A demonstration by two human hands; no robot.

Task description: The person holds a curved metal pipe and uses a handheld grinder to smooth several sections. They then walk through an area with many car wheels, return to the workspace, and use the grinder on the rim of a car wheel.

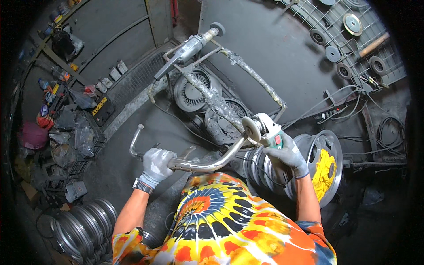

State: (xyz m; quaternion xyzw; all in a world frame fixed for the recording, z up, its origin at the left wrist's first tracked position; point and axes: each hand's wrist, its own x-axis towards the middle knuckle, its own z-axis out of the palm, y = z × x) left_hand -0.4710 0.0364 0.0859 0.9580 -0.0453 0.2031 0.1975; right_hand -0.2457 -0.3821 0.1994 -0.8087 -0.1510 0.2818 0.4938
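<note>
My left hand [157,165], in a grey glove, is closed around a bent shiny metal tube [216,166]. A thinner bent rod [134,143] sticks out beyond that hand; whether it belongs to the tube I cannot tell. My right hand [289,158], also gloved, grips a white and green angle grinder [268,126]. The grinder's round wheel [251,129] is at the tube's upturned right end, seemingly touching it. Whether the wheel spins does not show.
A second grinder [185,52] lies on a crusted metal frame [212,99] ahead. Wheel covers [193,90] lean beneath it. Wheel rims [327,141] with a yellow cloth [324,174] stand right; more rims [84,225] lie lower left. Discs [353,24] hang on a grid. Cables [391,134] coil at right.
</note>
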